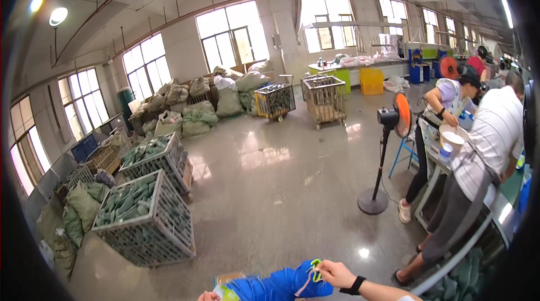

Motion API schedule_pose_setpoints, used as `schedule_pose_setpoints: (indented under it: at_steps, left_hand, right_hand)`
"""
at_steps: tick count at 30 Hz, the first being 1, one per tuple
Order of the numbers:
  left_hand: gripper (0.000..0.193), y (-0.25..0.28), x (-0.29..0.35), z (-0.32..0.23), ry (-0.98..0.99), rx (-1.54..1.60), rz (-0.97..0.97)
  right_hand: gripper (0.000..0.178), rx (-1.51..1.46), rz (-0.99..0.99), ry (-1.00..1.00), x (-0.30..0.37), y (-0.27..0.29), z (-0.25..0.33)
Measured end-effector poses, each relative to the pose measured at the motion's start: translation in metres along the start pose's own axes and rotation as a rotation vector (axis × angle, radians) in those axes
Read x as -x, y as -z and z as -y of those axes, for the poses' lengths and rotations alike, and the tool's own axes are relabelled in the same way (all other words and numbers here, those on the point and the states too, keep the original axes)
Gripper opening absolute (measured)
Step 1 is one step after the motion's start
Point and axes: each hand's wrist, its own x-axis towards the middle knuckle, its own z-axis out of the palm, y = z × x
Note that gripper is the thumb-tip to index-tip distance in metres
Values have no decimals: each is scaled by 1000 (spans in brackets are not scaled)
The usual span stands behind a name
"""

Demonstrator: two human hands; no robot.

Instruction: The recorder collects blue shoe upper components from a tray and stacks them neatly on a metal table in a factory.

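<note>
A long blue bundle [264, 287], crinkled like cloth or soft plastic, lies across the lower edge in front of me. At its right end, my right hand [336, 274] is closed in a pinch on a yellow-green strip [315, 268]. A pale pink strip [304, 285] hangs beside it on the blue. A black band circles my right wrist. Only the fingers of my left hand [208, 296] show, curled at the bottom edge by the bundle's left end. A white and yellow-green piece [228, 293] lies beside them; whatever those fingers hold is hidden.
Slatted crates [147, 233] of dark green pieces stand at left, with stuffed sacks [228, 98] behind. A floor fan [382, 155] stands right of centre. Two people [486, 132] work at a bench on the right, over a bucket [453, 135]. Wheeled cages [324, 98] stand farther back.
</note>
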Motion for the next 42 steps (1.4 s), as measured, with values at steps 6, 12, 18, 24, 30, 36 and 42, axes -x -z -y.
schedule_pose_setpoints:
  at_steps: [6,12,18,24,30,36,42]
  left_hand:
    - [31,-156,-190,42,50,-28,324]
    - [28,-401,-309,28,-281,-570,654]
    - [19,-596,-463,85,140,-83,695]
    - [18,-785,-564,67,-449,-450,756]
    - [7,-965,-640,82,-583,-537,572]
    - [11,-1210,-758,155,-226,-326,848]
    - [21,-1481,-714,200,46,-375,1289]
  right_hand:
    - [13,167,3,-116,-172,41,-51]
    - [22,546,162,-229,-314,142,-127]
    - [24,901,159,-698,-424,237,-256]
    - [32,866,289,-732,-609,333,-401]
    - [32,910,320,-722,-816,450,-447]
    - [37,909,561,-822,-938,569,-515]
    - [40,598,143,-916,-969,707,-619]
